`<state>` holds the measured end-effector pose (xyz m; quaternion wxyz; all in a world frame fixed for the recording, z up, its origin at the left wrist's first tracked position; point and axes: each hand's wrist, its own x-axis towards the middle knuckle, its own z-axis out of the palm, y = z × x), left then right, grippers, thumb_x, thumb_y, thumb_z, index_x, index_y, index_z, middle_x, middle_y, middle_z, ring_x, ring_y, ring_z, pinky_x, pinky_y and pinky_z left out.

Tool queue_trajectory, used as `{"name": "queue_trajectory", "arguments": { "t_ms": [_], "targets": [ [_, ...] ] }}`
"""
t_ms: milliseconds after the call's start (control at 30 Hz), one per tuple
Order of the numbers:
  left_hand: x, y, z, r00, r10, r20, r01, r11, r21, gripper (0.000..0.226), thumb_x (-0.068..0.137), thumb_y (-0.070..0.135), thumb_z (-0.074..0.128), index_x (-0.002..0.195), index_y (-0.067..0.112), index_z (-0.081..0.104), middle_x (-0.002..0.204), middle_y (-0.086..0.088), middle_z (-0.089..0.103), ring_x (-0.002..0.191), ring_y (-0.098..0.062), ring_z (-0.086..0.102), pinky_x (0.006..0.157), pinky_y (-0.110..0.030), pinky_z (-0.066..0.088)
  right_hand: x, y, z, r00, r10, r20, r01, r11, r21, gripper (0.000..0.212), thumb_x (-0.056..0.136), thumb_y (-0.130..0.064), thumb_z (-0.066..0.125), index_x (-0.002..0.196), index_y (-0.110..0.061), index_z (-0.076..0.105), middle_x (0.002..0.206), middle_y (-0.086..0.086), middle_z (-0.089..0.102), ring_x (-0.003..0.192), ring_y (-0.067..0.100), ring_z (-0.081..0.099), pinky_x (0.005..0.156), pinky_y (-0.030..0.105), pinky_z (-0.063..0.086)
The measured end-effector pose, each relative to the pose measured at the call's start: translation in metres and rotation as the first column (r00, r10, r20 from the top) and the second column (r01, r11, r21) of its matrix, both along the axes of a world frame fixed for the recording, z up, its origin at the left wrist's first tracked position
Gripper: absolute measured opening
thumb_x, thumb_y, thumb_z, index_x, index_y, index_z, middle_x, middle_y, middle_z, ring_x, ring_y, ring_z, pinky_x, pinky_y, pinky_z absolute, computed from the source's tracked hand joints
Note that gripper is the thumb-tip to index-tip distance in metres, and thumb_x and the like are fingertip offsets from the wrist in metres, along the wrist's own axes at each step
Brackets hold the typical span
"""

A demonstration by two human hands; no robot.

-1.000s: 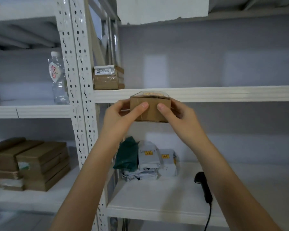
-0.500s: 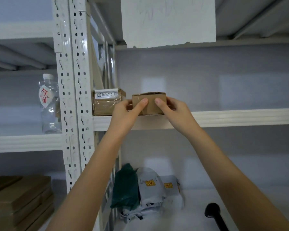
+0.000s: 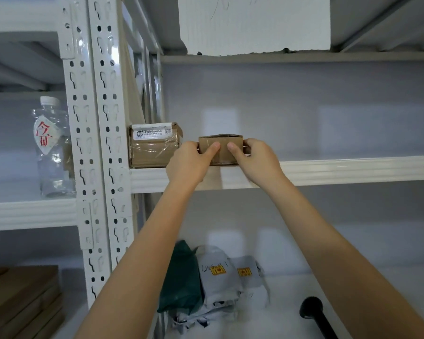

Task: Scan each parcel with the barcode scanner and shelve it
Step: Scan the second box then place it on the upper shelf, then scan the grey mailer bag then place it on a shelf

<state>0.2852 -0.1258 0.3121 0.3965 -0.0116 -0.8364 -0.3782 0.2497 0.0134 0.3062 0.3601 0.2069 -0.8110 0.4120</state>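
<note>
A small brown cardboard parcel [image 3: 221,143] rests on the white upper shelf [image 3: 340,168], held from both sides. My left hand [image 3: 189,162] grips its left end and my right hand [image 3: 255,160] its right end, thumbs on the front face. A larger taped cardboard parcel [image 3: 153,146] with a white label stands on the same shelf just to the left, a small gap apart. The black barcode scanner [image 3: 315,314] lies on the lower shelf at bottom right, partly cut off by the frame edge.
Grey mailer bags [image 3: 220,277] and a dark green bag [image 3: 181,277] lie on the lower shelf [image 3: 279,321]. A water bottle [image 3: 52,148] stands on the left bay's shelf. Flat cardboard boxes [image 3: 22,302] are stacked at lower left. A perforated upright post [image 3: 93,143] divides the bays.
Both hands lifted the small parcel from below shelf height up onto the upper shelf, setting it to the right of the labelled parcel. The view tilted upward.
</note>
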Motion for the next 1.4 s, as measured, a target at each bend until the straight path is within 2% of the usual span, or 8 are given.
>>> {"name": "queue_trajectory", "arguments": {
  "t_ms": [300, 467, 600, 700, 967, 1067, 1167, 1400],
  "targets": [
    [0.002, 0.008, -0.032, 0.962, 0.112, -0.250, -0.119, 0.993, -0.013, 0.042, 0.094, 0.047, 0.044, 0.109, 0.014, 0.066, 0.103, -0.005, 0.069, 0.095, -0.024, 0.064, 0.081, -0.040, 0.053, 0.003, 0.009, -0.018, 0.975, -0.099, -0.199, 0.113, 0.992, 0.061, 0.049, 0.096, -0.040, 0.042, 0.128, -0.004, 0.053, 0.129, 0.012, 0.059, 0.128, 0.029, 0.044, 0.116, 0.040, 0.022],
    [0.018, 0.010, -0.139, 0.847, 0.123, -0.517, -0.166, 0.985, -0.038, 0.033, 0.092, 0.024, 0.041, 0.102, 0.010, 0.069, 0.090, 0.005, 0.061, 0.058, -0.005, 0.046, 0.058, -0.008, 0.039, 0.001, 0.037, -0.114, 0.812, -0.079, -0.578, 0.015, 0.993, -0.115, 0.021, 0.083, -0.011, 0.044, 0.083, -0.001, 0.063, 0.086, 0.012, 0.064, 0.084, 0.017, 0.050, 0.076, 0.026, 0.035],
    [-0.025, -0.001, -0.230, 0.961, 0.204, 0.185, -0.167, 0.966, -0.197, 0.033, 0.092, 0.023, 0.052, 0.119, 0.005, 0.061, 0.118, -0.012, 0.061, 0.098, -0.028, 0.059, 0.081, -0.035, 0.048, -0.033, 0.042, -0.200, 0.998, 0.034, -0.062, -0.032, 0.999, 0.036, 0.021, 0.087, -0.016, 0.046, 0.092, -0.001, 0.062, 0.095, 0.010, 0.062, 0.091, 0.022, 0.055, 0.075, 0.028, 0.042],
    [-0.046, -0.004, -0.282, 0.823, 0.175, 0.540, -0.091, 0.980, -0.179, 0.041, 0.092, 0.021, 0.054, 0.128, 0.001, 0.049, 0.128, -0.020, 0.050, 0.109, -0.035, 0.053, 0.088, -0.040, 0.048, -0.070, 0.043, -0.253, 0.876, 0.055, 0.479, -0.110, 0.990, 0.088, 0.025, 0.089, -0.027, 0.052, 0.101, -0.006, 0.057, 0.097, 0.009, 0.056, 0.093, 0.027, 0.056, 0.084, 0.036, 0.046],
    [-0.080, 0.005, -0.326, 0.785, 0.159, 0.598, -0.049, 0.979, -0.196, 0.046, 0.089, 0.025, 0.058, 0.130, 0.005, 0.048, 0.127, -0.015, 0.049, 0.116, -0.033, 0.048, 0.090, -0.040, 0.045, -0.100, 0.025, -0.307, 0.591, 0.228, 0.773, -0.255, 0.963, -0.089, 0.009, 0.094, -0.016, 0.048, 0.086, -0.014, 0.051, 0.075, -0.005, 0.048, 0.072, 0.014, 0.047, 0.048, 0.012, 0.034],
    [-0.101, 0.010, -0.327, 0.801, 0.154, 0.579, -0.002, 0.967, -0.253, 0.052, 0.089, 0.027, 0.058, 0.136, 0.012, 0.045, 0.133, -0.010, 0.047, 0.118, -0.029, 0.049, 0.088, -0.038, 0.046, -0.117, 0.012, -0.315, 0.477, 0.196, 0.857, -0.160, 0.978, -0.134, 0.019, 0.095, -0.022, 0.046, 0.079, -0.012, 0.048, 0.072, 0.004, 0.048, 0.068, 0.018, 0.049, 0.054, 0.025, 0.039],
    [-0.123, 0.012, -0.332, 0.839, 0.102, 0.535, 0.057, 0.960, -0.273, 0.049, 0.089, 0.021, 0.057, 0.135, 0.010, 0.047, 0.133, -0.011, 0.049, 0.118, -0.029, 0.049, 0.088, -0.035, 0.043, -0.138, 0.003, -0.326, 0.382, 0.254, 0.889, -0.082, 0.967, -0.241, 0.031, 0.096, -0.024, 0.043, 0.109, 0.001, 0.057, 0.108, 0.028, 0.059, 0.099, 0.038, 0.059, 0.092, 0.050, 0.047],
    [-0.163, 0.003, -0.346, 0.789, 0.058, 0.612, 0.154, 0.945, -0.289, 0.045, 0.091, 0.014, 0.048, 0.135, 0.010, 0.047, 0.119, -0.015, 0.056, 0.105, -0.031, 0.056, 0.085, -0.036, 0.048, -0.169, 0.000, -0.343, 0.251, 0.432, 0.866, 0.118, 0.875, -0.470, 0.040, 0.093, -0.027, 0.055, 0.125, -0.004, 0.050, 0.107, 0.017, 0.059, 0.099, 0.032, 0.060, 0.091, 0.040, 0.050]
  ]
}}
